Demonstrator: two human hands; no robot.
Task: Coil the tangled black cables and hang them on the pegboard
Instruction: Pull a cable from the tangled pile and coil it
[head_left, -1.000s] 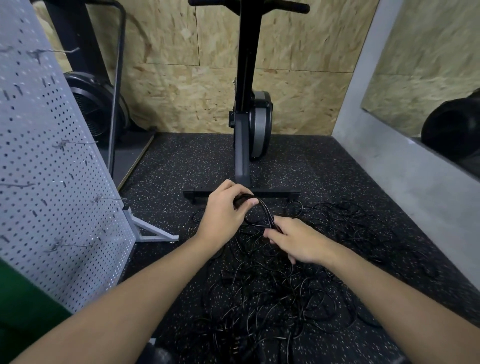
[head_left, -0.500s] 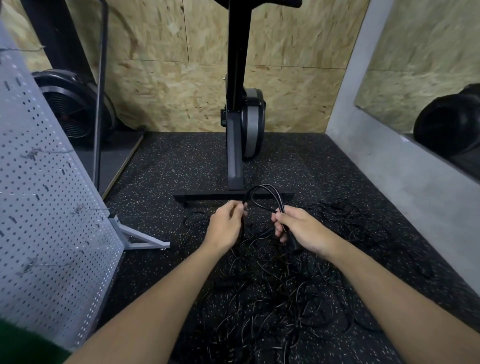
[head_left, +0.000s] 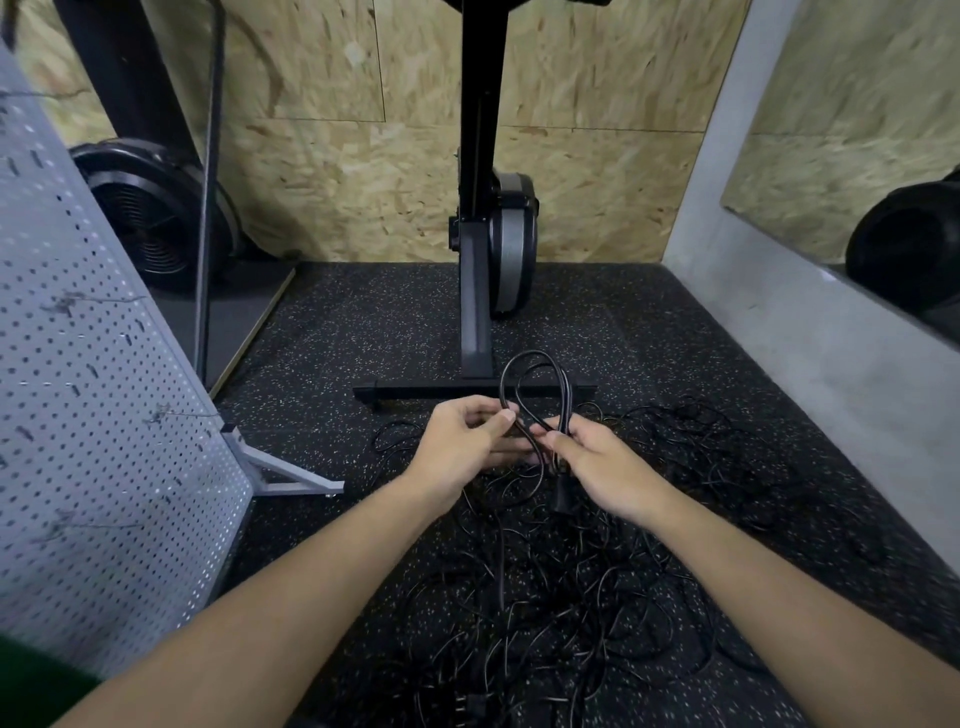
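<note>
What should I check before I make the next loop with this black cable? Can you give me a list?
1. Right hand grips the cable loop: ok.
2. Left hand pinches the cable loop's left strand: ok.
3. Plug hangs free under the right hand: ok.
4. Rest of this cable is free of the tangled pile: cannot tell; it drops into the pile.
5. Bare hook waiting on the pegboard: ok.
</note>
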